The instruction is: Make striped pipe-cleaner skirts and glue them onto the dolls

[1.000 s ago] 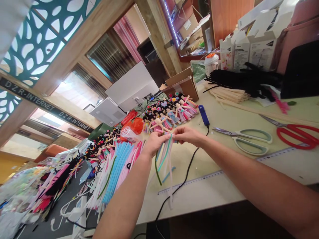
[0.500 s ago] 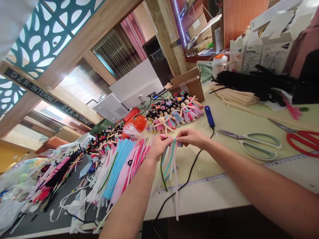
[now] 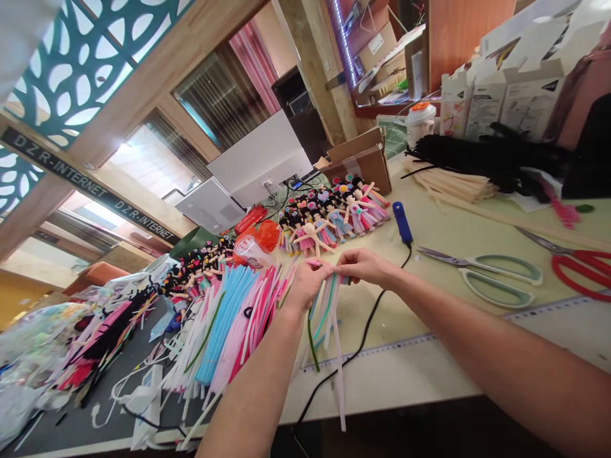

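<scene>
My left hand [image 3: 310, 278] and my right hand [image 3: 361, 266] meet near the middle of the view, both with fingers pinched on a small bunch of pipe cleaners [image 3: 331, 302]. White, pale pink, turquoise and green strands hang down from between them; the longest, a pale pink one, reaches past the table's front edge. The fingers hide the upper ends, though a bit of pink shows above my left hand. Just beyond the hands stand rows of small pipe-cleaner dolls [image 3: 329, 213], with one plain beige doll [image 3: 312, 236] in front.
Left of my arm lie bundles of blue [image 3: 226, 324], pink and white pipe cleaners. A blue glue gun [image 3: 402, 222] trails a black cord across the table. Green-handled scissors [image 3: 499, 270] and red-handled scissors [image 3: 577, 264] lie at right, near black pipe cleaners [image 3: 487, 159] and a cardboard box [image 3: 360, 156].
The fingers of my right hand have moved slightly on the strands, close to my left fingertips. The hanging strands have swung a little; the camera view has shifted slightly.
</scene>
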Available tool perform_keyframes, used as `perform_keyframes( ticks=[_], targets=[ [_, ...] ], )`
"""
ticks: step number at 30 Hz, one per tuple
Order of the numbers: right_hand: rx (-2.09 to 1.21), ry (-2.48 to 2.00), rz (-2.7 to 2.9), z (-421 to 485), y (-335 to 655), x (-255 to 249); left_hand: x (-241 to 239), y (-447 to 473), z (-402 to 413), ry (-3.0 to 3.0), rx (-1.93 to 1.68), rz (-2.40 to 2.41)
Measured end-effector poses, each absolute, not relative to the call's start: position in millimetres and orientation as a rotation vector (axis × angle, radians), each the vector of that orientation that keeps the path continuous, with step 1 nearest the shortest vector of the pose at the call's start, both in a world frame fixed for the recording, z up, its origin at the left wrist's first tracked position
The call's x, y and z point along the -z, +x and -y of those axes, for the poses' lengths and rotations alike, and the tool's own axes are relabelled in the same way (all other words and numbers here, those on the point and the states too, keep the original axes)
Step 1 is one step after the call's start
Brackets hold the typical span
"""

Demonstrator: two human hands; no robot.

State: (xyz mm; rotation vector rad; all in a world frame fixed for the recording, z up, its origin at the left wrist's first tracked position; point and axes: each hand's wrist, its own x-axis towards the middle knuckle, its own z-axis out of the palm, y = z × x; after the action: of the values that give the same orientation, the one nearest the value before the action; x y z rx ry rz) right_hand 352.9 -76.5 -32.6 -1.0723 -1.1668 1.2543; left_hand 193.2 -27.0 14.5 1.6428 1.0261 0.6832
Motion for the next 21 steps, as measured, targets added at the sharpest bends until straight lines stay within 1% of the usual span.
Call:
perform_keyframes(
  ticks=[3, 8, 16, 21],
  targets=[
    [-1.225, -1.074, 1.168, 75.1, 352.2, 33.5, -14.8, 193.3, 26.2, 1.661, -0.686, -1.017],
    [-1.182, -1.085, 1.166, 73.2, 354.2, 34.9, -17.1, 190.4, 25.1, 1.508, -0.587, -1.038],
    [-1.174, -1.082, 1.172, 74.5, 355.4, 33.0, -17.8, 190.9, 22.7, 1.621, -0.709, -1.061],
    [-1.158, -1.078, 1.153, 73.9, 355.0, 32.3, -18.5, 187.9, 23.8, 1.517, -0.628, -1.047]
  ],
)
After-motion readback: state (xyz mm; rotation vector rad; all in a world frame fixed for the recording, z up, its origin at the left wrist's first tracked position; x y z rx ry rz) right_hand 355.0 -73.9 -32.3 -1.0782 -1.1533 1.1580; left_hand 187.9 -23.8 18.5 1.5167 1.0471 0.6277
